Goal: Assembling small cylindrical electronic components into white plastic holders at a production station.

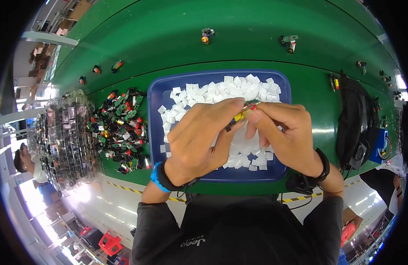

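Over a blue tray [153, 132] of small white square pads [246, 88], both hands hold one small circuit board assembly [240, 116], which shows green, red, yellow and black parts. My left hand [195, 134] curls round it from the left, with thumb and fingertips at the board. From the other side, my right hand [285, 132] pinches its red end between thumb and forefinger; the remaining fingers bend underneath. Fingers cover much of the assembly. Whether a white pad is between them cannot be made out.
Left of the tray lies a heap of similar assemblies [124, 117], beside stacked clear plastic trays [67, 132]. A black bag [355, 119] and a blue object [380, 145] lie right. Single assemblies [205, 36] dot the green surface beyond. Other people [34, 165] are at both sides.
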### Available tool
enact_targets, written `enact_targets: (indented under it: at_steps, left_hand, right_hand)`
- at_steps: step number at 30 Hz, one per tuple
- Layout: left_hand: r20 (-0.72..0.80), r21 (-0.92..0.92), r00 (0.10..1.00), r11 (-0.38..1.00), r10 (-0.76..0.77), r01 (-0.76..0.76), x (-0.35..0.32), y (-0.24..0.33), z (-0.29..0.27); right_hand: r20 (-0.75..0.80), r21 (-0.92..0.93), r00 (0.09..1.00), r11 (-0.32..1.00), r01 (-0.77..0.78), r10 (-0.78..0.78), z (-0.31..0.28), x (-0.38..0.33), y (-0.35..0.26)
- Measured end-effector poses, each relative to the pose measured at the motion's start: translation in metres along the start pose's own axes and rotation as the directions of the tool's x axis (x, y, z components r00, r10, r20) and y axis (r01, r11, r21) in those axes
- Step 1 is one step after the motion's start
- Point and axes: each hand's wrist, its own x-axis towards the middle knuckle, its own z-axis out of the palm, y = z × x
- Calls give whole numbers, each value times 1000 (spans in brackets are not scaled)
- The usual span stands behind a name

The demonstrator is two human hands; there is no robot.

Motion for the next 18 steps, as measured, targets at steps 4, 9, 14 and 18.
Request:
enact_targets:
  at_steps: [4, 9, 14, 18]
  left_hand:
    - [46, 164, 998, 986, -35, 27, 6, 7, 2]
    - [240, 41, 914, 944, -329, 329, 31, -15, -5]
    - [435, 368, 714, 832, -549, 416, 85, -152, -33]
    - [393, 614, 861, 789, -324, 17, 95, -234, -16]
  right_hand:
    - [-34, -93, 999, 996, 7, -11, 2, 1, 4]
    - [79, -414, 986, 895, 168, -149, -2, 4, 9]
    - [182, -515, 957, 808, 287, -224, -5, -5, -4]
    - [269, -601, 936, 720, 346, -225, -9, -5, -3]
